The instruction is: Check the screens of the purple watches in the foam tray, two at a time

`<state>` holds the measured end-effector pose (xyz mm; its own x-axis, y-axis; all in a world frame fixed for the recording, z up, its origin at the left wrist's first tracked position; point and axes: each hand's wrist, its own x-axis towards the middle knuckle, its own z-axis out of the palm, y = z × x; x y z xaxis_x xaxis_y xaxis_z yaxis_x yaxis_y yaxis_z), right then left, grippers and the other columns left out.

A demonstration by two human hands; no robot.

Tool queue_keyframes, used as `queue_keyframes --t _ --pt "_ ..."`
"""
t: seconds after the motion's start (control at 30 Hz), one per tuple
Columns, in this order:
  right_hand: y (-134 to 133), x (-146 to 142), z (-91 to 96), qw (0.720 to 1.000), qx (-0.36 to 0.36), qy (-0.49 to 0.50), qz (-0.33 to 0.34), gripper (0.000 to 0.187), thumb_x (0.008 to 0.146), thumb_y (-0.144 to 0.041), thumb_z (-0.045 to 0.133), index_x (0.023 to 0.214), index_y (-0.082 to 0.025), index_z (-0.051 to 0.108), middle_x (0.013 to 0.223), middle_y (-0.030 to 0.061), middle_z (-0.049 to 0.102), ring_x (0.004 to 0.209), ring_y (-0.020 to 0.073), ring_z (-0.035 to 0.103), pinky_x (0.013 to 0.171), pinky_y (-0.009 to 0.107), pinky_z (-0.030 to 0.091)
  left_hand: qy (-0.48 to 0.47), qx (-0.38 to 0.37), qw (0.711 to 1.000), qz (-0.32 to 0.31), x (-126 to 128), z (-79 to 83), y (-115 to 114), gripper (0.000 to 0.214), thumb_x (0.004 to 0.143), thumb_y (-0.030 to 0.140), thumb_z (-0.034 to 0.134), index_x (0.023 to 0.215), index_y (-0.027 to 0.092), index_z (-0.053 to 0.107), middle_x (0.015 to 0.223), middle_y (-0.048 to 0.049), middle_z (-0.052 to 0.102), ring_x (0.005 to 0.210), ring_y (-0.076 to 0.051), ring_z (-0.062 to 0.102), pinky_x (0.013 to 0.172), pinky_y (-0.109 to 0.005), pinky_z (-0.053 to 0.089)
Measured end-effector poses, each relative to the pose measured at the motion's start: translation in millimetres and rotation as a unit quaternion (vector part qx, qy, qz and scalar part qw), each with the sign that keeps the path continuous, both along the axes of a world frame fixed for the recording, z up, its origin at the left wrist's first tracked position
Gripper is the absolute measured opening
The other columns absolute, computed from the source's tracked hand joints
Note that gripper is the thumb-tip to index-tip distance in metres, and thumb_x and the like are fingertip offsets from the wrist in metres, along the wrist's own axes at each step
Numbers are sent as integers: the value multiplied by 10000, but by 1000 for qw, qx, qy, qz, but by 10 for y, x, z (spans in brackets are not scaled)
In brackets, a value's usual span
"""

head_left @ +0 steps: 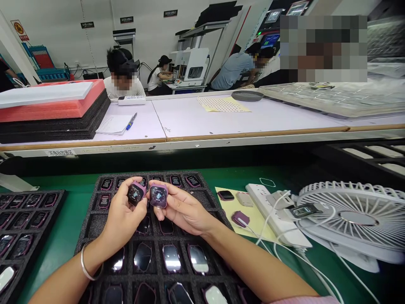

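Observation:
My left hand [124,211] is closed around a purple-cased smartwatch body [135,194], its dark screen lit with a small graphic. Close beside it, my right hand [186,207] grips a second purple smartwatch body [158,196] between thumb and fingers, its screen lit in a similar way. Neither watch has a strap. Both are held above a black foam tray [95,226], whose compartments hold several more watch bodies, such as a dark-screened one [143,256]. My forearms and hands cover part of the tray.
Another foam tray [58,215] of watches lies at left. To the right are a yellow sheet [265,228] with small watch parts, a white power strip [281,223] with cables, and a white fan [348,215]. A raised shelf [190,122] crosses behind; people sit beyond it.

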<state>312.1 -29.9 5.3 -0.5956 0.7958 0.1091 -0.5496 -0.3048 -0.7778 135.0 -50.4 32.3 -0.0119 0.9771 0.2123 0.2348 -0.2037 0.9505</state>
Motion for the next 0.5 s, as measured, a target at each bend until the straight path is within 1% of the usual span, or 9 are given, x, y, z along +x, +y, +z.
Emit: queue_keyframes --t 0.13,0.27,0.33,0.5 --pt "0 0 12 1000 -2 -4 -1 512 819 -406 788 1277 -241 628 1104 65 677 699 124 600 720 312 472 -5 0 1000 5 4 1 -1 400 778 289 630 1163 206 564 948 -34 665 810 -163 647 718 -278 532" --pt "2 8 17 1000 0 11 5 453 834 -385 779 1247 -252 650 1097 53 681 698 119 612 731 308 475 22 4 1000 11 -16 -7 -6 401 781 273 626 1173 203 573 955 -34 662 794 -157 632 691 -265 521" --pt "2 11 18 1000 3 18 7 438 841 -379 774 1244 -256 652 1100 50 680 701 117 618 732 305 475 19 6 1000 7 -19 -9 -13 407 788 273 623 1185 199 571 951 -35 659 784 -153 625 682 -261 520" --pt "-1 9 6 1000 5 23 10 465 851 -382 768 1273 -239 636 982 41 682 712 125 628 718 294 462 -2 0 1000 -8 -1 3 -32 417 795 285 624 1194 180 560 933 -37 655 770 -148 627 662 -252 524"
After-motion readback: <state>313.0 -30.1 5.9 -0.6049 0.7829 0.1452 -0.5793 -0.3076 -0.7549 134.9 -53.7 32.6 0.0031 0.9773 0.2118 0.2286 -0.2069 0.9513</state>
